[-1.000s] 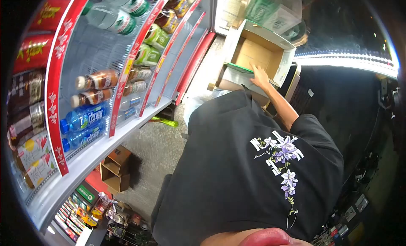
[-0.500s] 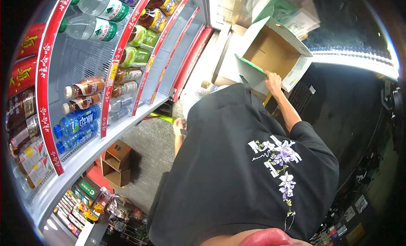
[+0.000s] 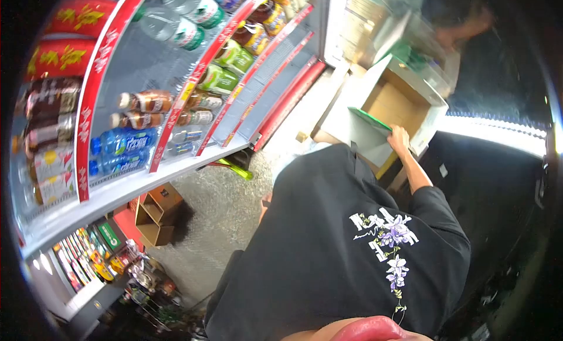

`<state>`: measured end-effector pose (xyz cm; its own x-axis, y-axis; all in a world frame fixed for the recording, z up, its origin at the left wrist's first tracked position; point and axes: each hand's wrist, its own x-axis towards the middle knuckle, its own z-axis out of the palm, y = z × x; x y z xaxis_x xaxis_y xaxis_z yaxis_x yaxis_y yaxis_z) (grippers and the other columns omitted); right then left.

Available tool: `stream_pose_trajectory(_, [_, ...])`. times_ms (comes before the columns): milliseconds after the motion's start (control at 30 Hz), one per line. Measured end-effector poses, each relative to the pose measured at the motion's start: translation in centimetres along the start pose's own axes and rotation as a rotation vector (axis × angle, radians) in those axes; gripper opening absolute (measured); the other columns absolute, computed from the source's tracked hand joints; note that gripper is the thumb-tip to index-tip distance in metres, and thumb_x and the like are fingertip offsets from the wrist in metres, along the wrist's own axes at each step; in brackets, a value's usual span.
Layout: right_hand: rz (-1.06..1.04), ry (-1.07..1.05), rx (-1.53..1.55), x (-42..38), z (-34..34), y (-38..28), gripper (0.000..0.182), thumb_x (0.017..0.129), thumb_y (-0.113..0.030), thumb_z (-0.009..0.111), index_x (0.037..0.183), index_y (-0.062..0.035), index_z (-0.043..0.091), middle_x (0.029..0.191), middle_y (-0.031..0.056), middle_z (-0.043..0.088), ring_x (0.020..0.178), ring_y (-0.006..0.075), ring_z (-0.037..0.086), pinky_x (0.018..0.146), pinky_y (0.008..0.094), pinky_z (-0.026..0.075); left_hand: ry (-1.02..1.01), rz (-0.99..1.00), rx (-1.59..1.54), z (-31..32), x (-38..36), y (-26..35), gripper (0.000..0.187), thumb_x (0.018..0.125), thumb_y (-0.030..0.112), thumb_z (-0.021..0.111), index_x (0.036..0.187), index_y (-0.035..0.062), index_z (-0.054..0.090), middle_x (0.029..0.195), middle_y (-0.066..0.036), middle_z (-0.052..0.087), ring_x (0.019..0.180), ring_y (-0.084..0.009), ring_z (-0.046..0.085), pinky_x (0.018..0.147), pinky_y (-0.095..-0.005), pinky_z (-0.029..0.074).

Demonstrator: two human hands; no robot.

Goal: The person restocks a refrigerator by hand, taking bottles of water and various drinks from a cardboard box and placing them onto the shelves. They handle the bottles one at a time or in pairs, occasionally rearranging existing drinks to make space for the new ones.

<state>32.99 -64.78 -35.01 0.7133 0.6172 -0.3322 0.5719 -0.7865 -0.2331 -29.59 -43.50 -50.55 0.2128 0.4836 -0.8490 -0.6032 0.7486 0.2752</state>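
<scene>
My right hand has its fingers closed over the green-edged side of an open white cardboard box. The brown inside of the box shows no contents. Low on the left, my left hand is partly covered by my black shirt, and its fingers cannot be made out. A dark band or small dark object shows at that hand. Nearest to it is a bright yellow-green item under the front edge of the drinks fridge.
Fridge shelves hold water bottles, brown drink bottles, blue bottles, green-labelled bottles and red packs. Brown cartons stand on the grey floor. Packed shop shelves are at the lower left.
The view has shifted, moving the fridge and box rightward in the picture. My left hand has drawn away from the yellow-green item toward my body. My right hand still grips the box.
</scene>
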Motion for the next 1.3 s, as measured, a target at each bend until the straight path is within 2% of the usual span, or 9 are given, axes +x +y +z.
stream_pose_trajectory(133, [0.029,0.012,-0.007,2.9,-0.8,0.5,0.042,0.077,-0.008,0.066,0.117,-0.0143,0.075,0.109,0.0219,0.073,0.103,0.0415,0.070,0.094,0.0492,0.055,-0.079,0.292,0.334,4.6,-1.8,-0.5,0.028,0.101,0.021,0.066,0.119,0.0003,0.067,0.101,-0.009,0.074,0.093,-0.0190,0.069,0.085,-0.0328,0.056])
stream_pose_trajectory(233, [-0.033,-0.038,-0.003,3.0,0.1,1.7,0.043,0.079,-0.010,0.065,0.120,-0.0140,0.074,0.107,0.0226,0.073,0.104,0.0424,0.069,0.095,0.0494,0.054,-0.064,0.397,0.664,3.7,-9.2,-1.6,0.029,0.100,0.021,0.066,0.119,0.0000,0.067,0.101,-0.010,0.074,0.094,-0.0193,0.069,0.085,-0.0330,0.056])
stream_pose_trajectory(433, [0.004,-0.155,-0.055,1.2,-0.5,0.0,0.044,0.081,-0.011,0.067,0.124,-0.0159,0.073,0.109,0.0249,0.072,0.104,0.0422,0.069,0.094,0.0493,0.055,-0.071,0.550,1.245,-3.4,-17.2,-10.7,0.031,0.100,0.022,0.066,0.121,-0.0007,0.067,0.102,-0.010,0.074,0.097,-0.0199,0.069,0.087,-0.0336,0.056])
stream_pose_trajectory(467, [0.031,-0.130,-0.061,1.3,-0.9,-0.3,0.044,0.081,-0.011,0.067,0.124,-0.0159,0.073,0.108,0.0250,0.072,0.103,0.0423,0.070,0.094,0.0495,0.055,-0.071,0.574,1.346,-10.1,-15.7,-13.5,0.031,0.100,0.022,0.067,0.121,-0.0008,0.067,0.102,-0.010,0.074,0.097,-0.0200,0.069,0.087,-0.0336,0.056])
stream_pose_trajectory(733, [0.041,-0.150,-0.053,2.0,0.3,0.2,0.044,0.081,-0.014,0.067,0.125,-0.0158,0.073,0.111,0.0235,0.073,0.107,0.0401,0.070,0.095,0.0475,0.055,0.029,0.405,1.235,-10.5,-23.4,-13.1,0.031,0.100,0.022,0.067,0.121,-0.0012,0.066,0.103,-0.010,0.074,0.097,-0.0191,0.068,0.087,-0.0329,0.056])
stream_pose_trajectory(1000, [0.055,-0.177,0.016,0.2,-0.7,-0.7,0.049,0.080,-0.019,0.067,0.130,-0.0157,0.070,0.114,0.0225,0.073,0.110,0.0374,0.070,0.098,0.0449,0.054,0.015,0.309,1.050,-8.1,-19.0,-13.6,0.032,0.100,0.021,0.067,0.122,-0.0018,0.066,0.103,-0.010,0.074,0.096,-0.0180,0.068,0.086,-0.0321,0.055])
stream_pose_trajectory(1067, [0.045,-0.154,0.009,0.1,-0.7,-1.0,0.049,0.080,-0.021,0.068,0.128,-0.0145,0.070,0.113,0.0213,0.073,0.109,0.0373,0.070,0.098,0.0452,0.054,0.017,0.295,0.997,-15.7,-12.2,-15.5,0.032,0.100,0.021,0.067,0.122,-0.0019,0.066,0.104,-0.010,0.074,0.096,-0.0177,0.068,0.086,-0.0319,0.055])
stream_pose_trajectory(1233, [0.065,-0.163,0.025,1.8,-1.9,-0.2,0.049,0.081,-0.027,0.072,0.126,-0.0077,0.070,0.114,0.0229,0.072,0.109,0.0381,0.069,0.096,0.0460,0.054,0.242,0.348,1.009,-4.3,-12.7,-13.6,0.029,0.101,0.021,0.064,0.123,0.0016,0.065,0.100,-0.010,0.074,0.084,-0.0158,0.069,0.072,-0.0296,0.055])
stream_pose_trajectory(1300, [-0.011,-0.109,-0.007,3.1,-0.6,1.6,0.047,0.082,-0.030,0.075,0.120,-0.0021,0.070,0.110,0.0237,0.072,0.106,0.0402,0.069,0.095,0.0476,0.054,0.268,0.189,0.844,-0.5,-11.1,-11.6,0.027,0.102,0.020,0.062,0.123,0.0041,0.064,0.103,-0.013,0.074,0.085,-0.0176,0.071,0.068,-0.0302,0.055])
